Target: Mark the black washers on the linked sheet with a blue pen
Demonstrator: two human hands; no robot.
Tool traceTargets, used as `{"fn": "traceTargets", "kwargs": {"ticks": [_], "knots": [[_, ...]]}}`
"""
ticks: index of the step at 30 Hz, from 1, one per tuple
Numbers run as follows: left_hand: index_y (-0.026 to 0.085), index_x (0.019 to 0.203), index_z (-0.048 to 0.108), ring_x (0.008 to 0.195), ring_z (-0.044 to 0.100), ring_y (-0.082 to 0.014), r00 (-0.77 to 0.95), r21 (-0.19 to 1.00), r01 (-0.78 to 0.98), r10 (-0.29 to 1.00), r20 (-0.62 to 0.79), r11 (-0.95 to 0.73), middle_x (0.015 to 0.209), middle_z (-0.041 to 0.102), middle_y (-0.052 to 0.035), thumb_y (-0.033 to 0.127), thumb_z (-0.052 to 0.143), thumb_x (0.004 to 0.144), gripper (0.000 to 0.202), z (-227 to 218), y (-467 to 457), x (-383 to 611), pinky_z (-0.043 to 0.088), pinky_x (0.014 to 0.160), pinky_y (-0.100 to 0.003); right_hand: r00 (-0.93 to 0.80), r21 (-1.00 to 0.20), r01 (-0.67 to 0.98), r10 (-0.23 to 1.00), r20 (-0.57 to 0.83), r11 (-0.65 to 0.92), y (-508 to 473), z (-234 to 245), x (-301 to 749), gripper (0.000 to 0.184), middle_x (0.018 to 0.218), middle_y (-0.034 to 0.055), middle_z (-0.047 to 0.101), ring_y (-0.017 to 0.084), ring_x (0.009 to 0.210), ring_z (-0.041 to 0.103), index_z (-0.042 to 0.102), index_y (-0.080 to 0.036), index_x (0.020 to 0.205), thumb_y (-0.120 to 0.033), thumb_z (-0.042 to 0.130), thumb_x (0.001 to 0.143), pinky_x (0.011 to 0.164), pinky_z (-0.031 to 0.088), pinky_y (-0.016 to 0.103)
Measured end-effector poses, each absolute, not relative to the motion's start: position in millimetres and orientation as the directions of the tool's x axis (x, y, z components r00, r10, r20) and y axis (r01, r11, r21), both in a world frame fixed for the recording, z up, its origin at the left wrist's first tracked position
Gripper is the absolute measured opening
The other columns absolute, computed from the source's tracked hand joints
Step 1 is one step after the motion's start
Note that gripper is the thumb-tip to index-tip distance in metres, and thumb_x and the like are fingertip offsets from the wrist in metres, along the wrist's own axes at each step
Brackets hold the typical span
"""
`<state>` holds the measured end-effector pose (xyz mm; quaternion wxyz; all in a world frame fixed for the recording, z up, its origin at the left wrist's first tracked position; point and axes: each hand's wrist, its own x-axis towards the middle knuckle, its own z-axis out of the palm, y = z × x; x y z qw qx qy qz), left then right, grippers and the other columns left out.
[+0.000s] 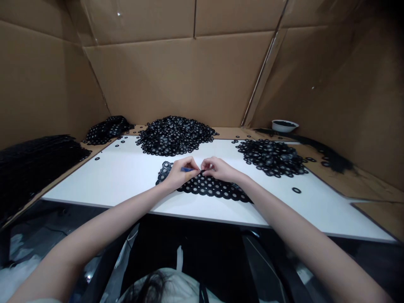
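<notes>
The left hand (pixel 180 172) pinches a blue tool (pixel 187 169); the right hand (pixel 217 168) pinches the far edge of the black ring strip (pixel 211 186) on the worktop (pixel 126 176). If the tool slips, it could snag the strip.

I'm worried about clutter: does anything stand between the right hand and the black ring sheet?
Nothing visible does: the right hand is at the black ring sheet, by its far edge. The large ring pile lies beyond it, the smaller ring pile to the right.
</notes>
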<state>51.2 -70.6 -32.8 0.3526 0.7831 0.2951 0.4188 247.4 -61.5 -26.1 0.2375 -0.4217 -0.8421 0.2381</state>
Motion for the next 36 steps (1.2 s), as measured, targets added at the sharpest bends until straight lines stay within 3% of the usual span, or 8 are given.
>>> {"fn": "traceTargets", "kwargs": {"ticks": [12, 26, 36], "knots": [[0.014, 0.068, 0.053, 0.065, 0.048, -0.0104, 0.503, 0.722, 0.247, 0.722, 0.474, -0.646, 0.068, 0.055, 0.0009, 0.02, 0.053, 0.078, 0.012, -28.4, -79.0, 52.4, 0.035, 0.063, -0.021, -0.53, -0.581, 0.617, 0.826, 0.193, 0.532, -62.7, -23.8, 247.0, 0.001, 0.072, 0.002, 0.059, 0.018, 0.075, 0.053, 0.057, -0.018, 0.072, -0.018, 0.056, 0.072, 0.068, 0.04, 0.028], [0.015, 0.068, 0.051, 0.067, 0.047, -0.0109, 0.618, 0.622, 0.302, 0.645, 0.449, -0.722, 0.071, 0.055, 0.0013, 0.01, 0.044, 0.077, 0.013, -29.5, -79.6, 52.9, 0.033, 0.064, -0.021, -0.551, -0.576, 0.6, 0.808, 0.206, 0.556, -58.8, -29.4, 245.4, 0.006, 0.069, 0.0015, 0.057, 0.017, 0.07, 0.052, 0.054, -0.017, 0.07, -0.012, 0.052, 0.069, 0.066, 0.039, 0.028], [0.014, 0.067, 0.053, 0.067, 0.047, -0.0107, 0.618, 0.678, 0.285, 0.671, 0.41, -0.677, 0.069, 0.055, 0.0025, 0.013, 0.048, 0.077, 0.011, -31.3, -73.9, 54.9, 0.033, 0.065, -0.021, -0.568, -0.58, 0.576, 0.792, 0.223, 0.576, -61.8, -27.3, 247.0, 0.008, 0.074, 0.0023, 0.059, 0.017, 0.075, 0.053, 0.057, -0.017, 0.074, -0.012, 0.052, 0.071, 0.069, 0.04, 0.028]]}}
